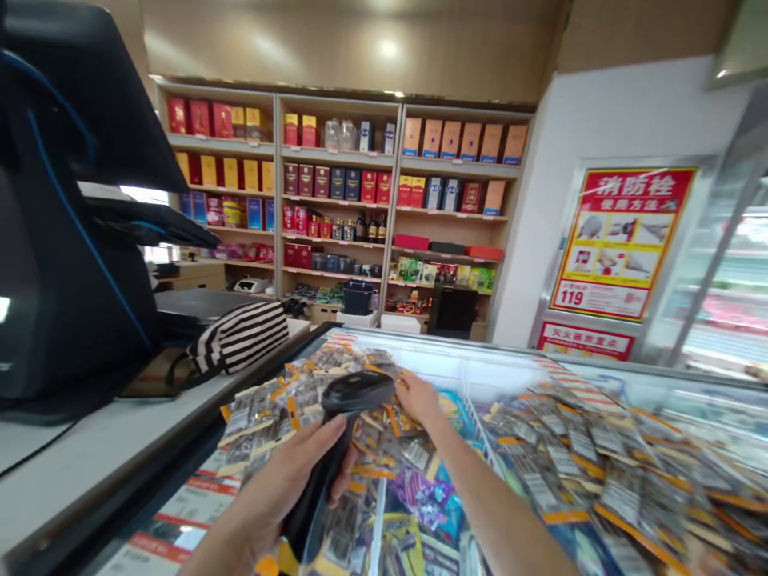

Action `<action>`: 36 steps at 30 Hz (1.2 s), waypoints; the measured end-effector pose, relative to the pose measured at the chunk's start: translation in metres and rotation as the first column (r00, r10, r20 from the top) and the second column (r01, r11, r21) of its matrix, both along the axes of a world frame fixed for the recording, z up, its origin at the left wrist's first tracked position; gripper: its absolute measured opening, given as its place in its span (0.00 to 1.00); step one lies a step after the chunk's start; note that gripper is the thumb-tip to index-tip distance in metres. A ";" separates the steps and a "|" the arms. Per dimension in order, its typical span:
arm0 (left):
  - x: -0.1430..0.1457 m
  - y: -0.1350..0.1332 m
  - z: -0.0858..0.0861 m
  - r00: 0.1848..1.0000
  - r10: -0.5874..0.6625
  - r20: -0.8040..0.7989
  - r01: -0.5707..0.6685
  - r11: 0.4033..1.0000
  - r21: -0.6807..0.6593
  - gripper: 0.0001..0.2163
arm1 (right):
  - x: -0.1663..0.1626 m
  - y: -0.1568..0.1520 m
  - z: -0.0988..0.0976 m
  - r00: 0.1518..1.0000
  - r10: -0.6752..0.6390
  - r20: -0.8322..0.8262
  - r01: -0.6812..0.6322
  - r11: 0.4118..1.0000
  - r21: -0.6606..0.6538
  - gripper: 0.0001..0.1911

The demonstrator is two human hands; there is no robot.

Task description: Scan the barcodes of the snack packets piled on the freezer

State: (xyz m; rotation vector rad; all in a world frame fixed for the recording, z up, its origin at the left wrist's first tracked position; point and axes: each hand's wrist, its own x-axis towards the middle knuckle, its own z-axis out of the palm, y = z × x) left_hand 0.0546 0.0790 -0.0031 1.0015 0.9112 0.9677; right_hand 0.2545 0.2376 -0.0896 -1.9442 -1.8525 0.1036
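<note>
My left hand is wrapped around the handle of a black barcode scanner. The scanner's head points away and to the right, towards my right hand. Just beyond that head, the fingers of my right hand are closed at the edge of a small snack packet; the scanner partly hides the fingertips. Around both hands lies a heap of clear packets with orange edges and barcode labels, spread over the glass freezer top. Purple and yellow packages show below the glass.
A second pile of similar packets covers the freezer's right side. On the left counter are a black checkout terminal, a phone and a striped pouch. Shelves of boxed goods stand behind.
</note>
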 end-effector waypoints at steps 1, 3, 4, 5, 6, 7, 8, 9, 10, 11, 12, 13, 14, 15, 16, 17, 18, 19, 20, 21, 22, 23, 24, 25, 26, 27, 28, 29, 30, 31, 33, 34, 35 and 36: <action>0.000 -0.002 0.001 1.000 -0.026 0.004 0.026 1.000 0.018 0.15 | -0.008 -0.012 0.000 1.000 -0.011 -0.012 0.011 1.000 0.022 0.25; -0.001 -0.005 0.002 0.997 -0.082 0.014 0.081 0.995 0.066 0.15 | -0.015 -0.030 0.001 0.998 -0.017 -0.065 0.020 0.998 0.056 0.24; -0.002 -0.005 0.002 0.994 -0.101 0.031 0.099 0.992 0.074 0.15 | -0.014 -0.039 0.004 0.994 -0.032 -0.101 0.040 0.996 0.075 0.23; -0.002 -0.005 0.001 0.992 -0.117 0.052 0.113 0.991 0.077 0.15 | -0.009 -0.048 0.006 0.989 -0.055 -0.135 0.067 0.994 0.089 0.23; -0.002 -0.005 0.001 0.989 -0.139 0.059 0.134 0.989 0.068 0.15 | -0.002 -0.058 0.009 0.984 -0.081 -0.161 0.097 0.991 0.091 0.23; -0.002 -0.005 0.001 0.985 -0.159 0.061 0.156 0.986 0.060 0.15 | 0.007 -0.070 0.011 0.979 -0.105 -0.175 0.121 0.990 0.079 0.23; -0.001 -0.004 0.000 0.983 -0.177 0.055 0.174 0.983 0.054 0.15 | 0.015 -0.083 0.013 0.977 -0.121 -0.174 0.133 0.990 0.055 0.23; 0.000 -0.003 0.001 0.980 -0.192 0.044 0.190 0.980 0.052 0.15 | 0.023 -0.097 0.013 0.981 -0.115 -0.157 0.119 0.993 0.018 0.23; 0.002 -0.003 0.001 0.978 -0.207 0.033 0.205 0.977 0.057 0.15 | 0.028 -0.111 0.012 0.987 -0.088 -0.133 0.087 0.996 -0.018 0.24; 0.004 -0.002 0.002 0.975 -0.221 0.023 0.219 0.974 0.063 0.15 | 0.031 -0.125 0.011 0.993 -0.058 -0.104 0.054 0.998 -0.041 0.25; 0.007 -0.002 0.002 0.972 -0.236 0.011 0.235 0.969 0.071 0.15 | 0.031 -0.137 0.009 0.996 -0.043 -0.075 0.039 0.998 -0.052 0.26; 0.010 -0.001 0.003 0.968 -0.252 -0.001 0.252 0.965 0.078 0.14 | 0.029 -0.147 0.007 0.998 -0.045 -0.049 0.043 0.998 -0.049 0.27; 0.013 0.000 0.004 0.964 -0.267 -0.015 0.267 0.960 0.086 0.14 | 0.025 -0.154 0.005 0.998 -0.058 -0.027 0.057 0.998 -0.033 0.28; 0.015 0.001 0.004 0.960 -0.280 -0.029 0.281 0.955 0.092 0.15 | 0.020 -0.159 0.004 0.998 -0.067 -0.013 0.067 0.998 -0.010 0.29; 0.017 0.002 0.005 0.958 -0.285 -0.041 0.287 0.953 0.098 0.15 | 0.015 -0.161 0.004 0.998 -0.058 -0.007 0.058 0.998 0.013 0.31; 0.018 0.003 0.004 0.958 -0.283 -0.049 0.287 0.953 0.101 0.16 | 0.011 -0.161 0.004 1.000 -0.016 -0.002 0.017 0.999 0.032 0.33; 0.018 0.003 0.003 0.959 -0.279 -0.054 0.284 0.954 0.099 0.16 | 0.009 -0.160 0.005 0.999 0.051 0.003 -0.051 0.998 0.045 0.35; 0.018 0.004 0.002 0.960 -0.274 -0.058 0.278 0.956 0.089 0.16 | 0.007 -0.159 0.006 0.992 0.128 0.004 -0.128 0.990 0.051 0.35; 0.017 0.005 0.000 0.961 -0.269 -0.062 0.273 0.959 0.074 0.16 | 0.007 -0.157 0.007 0.980 0.197 0.005 -0.197 0.979 0.051 0.34; 0.016 0.005 -0.002 0.960 -0.270 -0.070 0.274 0.960 0.055 0.15 | 0.008 -0.156 0.008 0.970 0.243 0.004 -0.243 0.969 0.049 0.32; 0.015 0.006 -0.004 0.959 -0.274 -0.073 0.277 0.960 0.040 0.15 | 0.009 -0.155 0.009 0.962 0.272 0.005 -0.272 0.961 0.049 0.29; 0.013 0.007 -0.005 0.956 -0.282 -0.074 0.285 0.958 0.032 0.15 | 0.012 -0.154 0.010 0.957 0.289 0.004 -0.288 0.956 0.054 0.25; 0.012 0.008 -0.007 0.955 -0.288 -0.071 0.291 0.956 0.032 0.15 | 0.015 -0.154 0.010 0.953 0.303 0.002 -0.302 0.951 0.064 0.22; 0.011 0.008 -0.007 0.955 -0.291 -0.063 0.293 0.955 0.038 0.15 | 0.019 -0.153 0.011 0.950 0.312 -0.006 -0.310 0.947 0.082 0.18; 0.011 0.008 -0.007 0.955 -0.291 -0.056 0.294 0.955 0.047 0.15 | 0.024 -0.153 0.011 0.949 0.314 -0.027 -0.309 0.945 0.105 0.15; 0.010 0.008 -0.007 0.957 -0.285 -0.051 0.288 0.956 0.056 0.15 | 0.029 -0.152 0.011 0.948 0.311 -0.068 -0.300 0.945 0.133 0.14; 0.010 0.007 -0.005 0.959 -0.278 -0.048 0.280 0.958 0.061 0.16 | 0.035 -0.150 0.011 0.945 0.300 -0.129 -0.277 0.946 0.168 0.13; 0.011 0.005 -0.003 0.963 -0.264 -0.050 0.267 0.961 0.065 0.16 | 0.040 -0.148 0.011 0.938 0.279 -0.205 -0.238 0.950 0.204 0.14; 0.011 0.002 -0.001 0.967 -0.248 -0.059 0.252 0.966 0.065 0.16 | 0.045 -0.146 0.010 0.922 0.255 -0.292 -0.191 0.954 0.231 0.14; 0.011 -0.001 0.001 0.972 -0.226 -0.071 0.231 0.971 0.066 0.15 | 0.050 -0.143 0.010 0.894 0.230 -0.385 -0.142 0.959 0.245 0.14; 0.011 -0.009 0.004 0.980 -0.175 -0.096 0.183 0.980 0.076 0.14 | 0.056 -0.140 0.008 0.797 0.186 -0.574 -0.070 0.973 0.218 0.14; 0.011 -0.013 0.004 0.983 -0.149 -0.103 0.158 0.984 0.081 0.14 | 0.057 -0.140 0.007 0.733 0.165 -0.660 -0.058 0.982 0.181 0.14; 0.011 -0.018 0.004 0.986 -0.128 -0.108 0.138 0.987 0.083 0.14 | 0.058 -0.140 0.007 0.665 0.145 -0.733 -0.062 0.988 0.139 0.15; 0.010 -0.022 0.003 0.987 -0.120 -0.112 0.129 0.988 0.080 0.15 | 0.057 -0.142 0.008 0.599 0.128 -0.790 -0.074 0.992 0.104 0.15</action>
